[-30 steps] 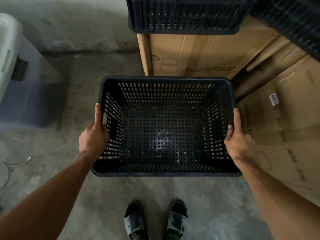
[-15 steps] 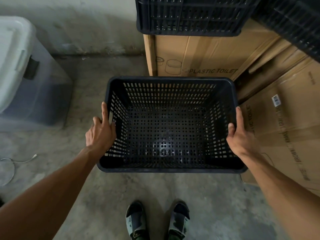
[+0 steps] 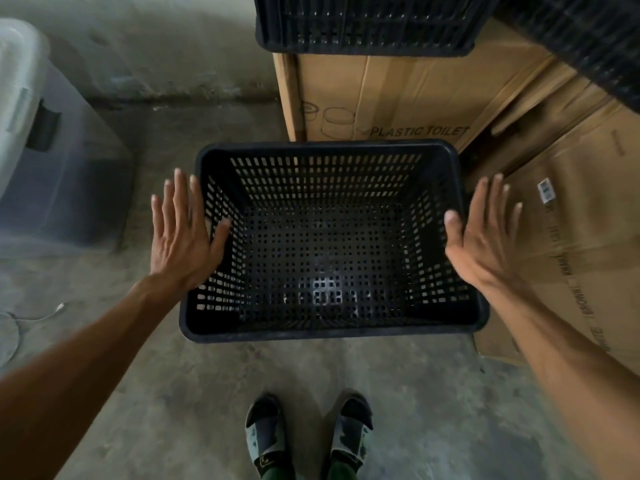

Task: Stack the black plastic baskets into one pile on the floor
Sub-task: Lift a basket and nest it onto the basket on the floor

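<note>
Basket (image 3: pixel 332 244), black perforated plastic, sits upright and empty on the concrete floor (image 3: pixel 194 393), between the two hands and just ahead of the person's sandalled feet (image 3: pixel 308 434). Left hand (image 3: pixel 183 237) is flat and open, fingers (image 3: pixel 180 199) spread and pointing forward beside the basket's left rim; only the thumb reaches over that rim, and whether it touches the plastic cannot be told. Right hand (image 3: pixel 485 237) is open too, fingers splayed just outside the right rim, thumb tip close against the rim's edge, gripping nothing. Beyond the left fingertips, well apart, stands a translucent storage bin (image 3: pixel 62 174). Past the right fingertips lean flattened cardboard boxes (image 3: pixel 581 202). Straight ahead of both sets of fingertips, behind the basket, stands a cardboard box (image 3: pixel 388 98) printed PLASTIC TOILET, with another black basket (image 3: pixel 367 26) resting on top of it.
</note>
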